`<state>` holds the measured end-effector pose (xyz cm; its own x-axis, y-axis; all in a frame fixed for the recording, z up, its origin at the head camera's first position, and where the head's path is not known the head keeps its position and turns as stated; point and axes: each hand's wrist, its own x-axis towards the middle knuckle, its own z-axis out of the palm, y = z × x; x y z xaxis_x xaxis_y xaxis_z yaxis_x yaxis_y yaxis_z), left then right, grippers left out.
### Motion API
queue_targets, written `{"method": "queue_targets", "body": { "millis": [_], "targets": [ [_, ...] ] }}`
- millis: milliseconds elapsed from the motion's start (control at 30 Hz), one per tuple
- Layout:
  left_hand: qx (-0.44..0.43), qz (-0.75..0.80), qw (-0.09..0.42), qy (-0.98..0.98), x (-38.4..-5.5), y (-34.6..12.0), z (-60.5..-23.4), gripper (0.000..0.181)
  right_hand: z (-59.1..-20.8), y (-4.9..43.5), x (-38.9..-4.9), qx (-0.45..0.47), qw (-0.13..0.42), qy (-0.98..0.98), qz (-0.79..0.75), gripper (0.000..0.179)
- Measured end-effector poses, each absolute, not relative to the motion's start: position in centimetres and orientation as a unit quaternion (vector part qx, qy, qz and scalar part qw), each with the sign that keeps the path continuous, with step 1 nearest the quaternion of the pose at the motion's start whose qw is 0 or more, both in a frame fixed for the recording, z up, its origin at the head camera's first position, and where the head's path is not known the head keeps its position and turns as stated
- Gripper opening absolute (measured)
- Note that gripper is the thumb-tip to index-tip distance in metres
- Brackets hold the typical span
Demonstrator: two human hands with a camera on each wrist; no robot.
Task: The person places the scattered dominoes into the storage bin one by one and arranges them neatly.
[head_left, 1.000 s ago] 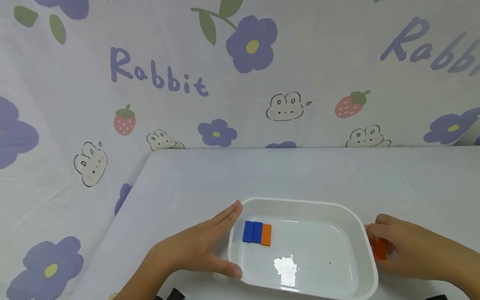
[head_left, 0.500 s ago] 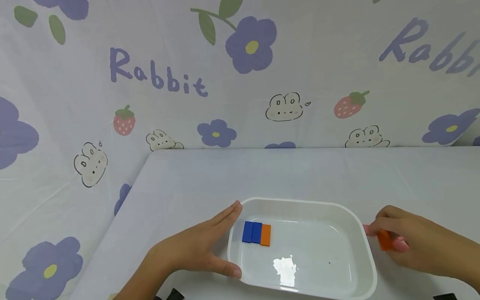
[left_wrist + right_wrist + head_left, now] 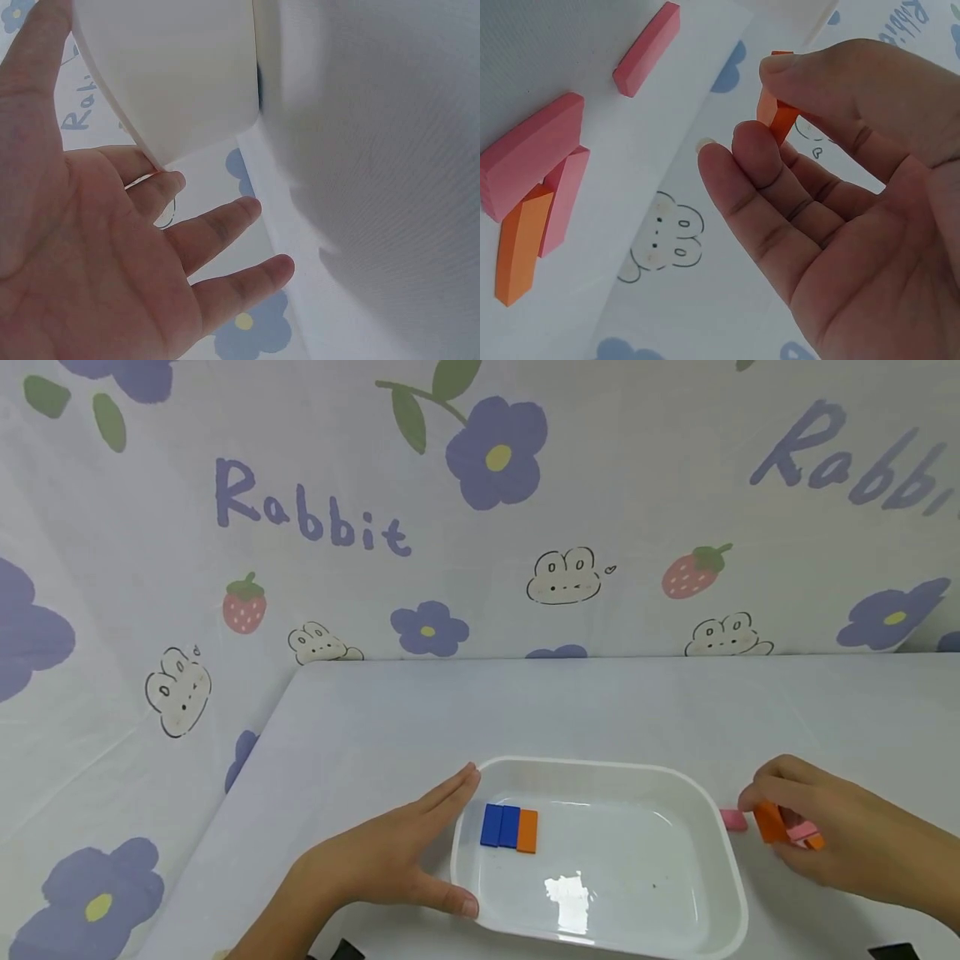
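Observation:
My right hand [image 3: 847,818] pinches an orange block [image 3: 778,112] between thumb and fingers, just right of the white tray [image 3: 600,762]. Below that hand, in the right wrist view, lie two pink blocks [image 3: 532,154] and an orange one [image 3: 523,244], touching in a loose pile. Another pink block [image 3: 733,819] lies apart, close to the tray's right wall. Two blue blocks [image 3: 491,825] and an orange block [image 3: 527,832] lie side by side at the left inside the tray. My left hand [image 3: 390,852], thumb and fingers spread, rests against the tray's left end.
White cloth [image 3: 375,710] covers the table. Behind it hangs a sheet [image 3: 322,585] printed with flowers, rabbits and strawberries. Small dark objects [image 3: 347,950] show at the bottom edge of the head view.
My right hand has lifted away from the tray's right wall with the orange block, moving rightward and slightly back. The pink block by the tray is now uncovered. My left hand stays put.

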<state>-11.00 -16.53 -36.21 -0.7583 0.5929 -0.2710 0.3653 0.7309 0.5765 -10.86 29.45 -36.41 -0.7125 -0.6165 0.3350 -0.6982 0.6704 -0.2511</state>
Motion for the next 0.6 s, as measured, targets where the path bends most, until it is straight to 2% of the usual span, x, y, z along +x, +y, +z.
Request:
{"method": "queue_targets", "body": {
  "millis": [433, 600],
  "targets": [
    [0.271, 0.251, 0.225, 0.902, -11.0, -16.6, -36.1, 0.124, -36.2, 28.9, -10.9, 0.373, 0.122, -0.899, 0.193, 0.058],
    [0.272, 0.252, 0.225, 0.901, -11.0, -16.6, -36.1, 0.125, -35.6, 28.4, -10.9, 0.319, 0.063, -0.928, 0.182, 0.048]
  ]
}}
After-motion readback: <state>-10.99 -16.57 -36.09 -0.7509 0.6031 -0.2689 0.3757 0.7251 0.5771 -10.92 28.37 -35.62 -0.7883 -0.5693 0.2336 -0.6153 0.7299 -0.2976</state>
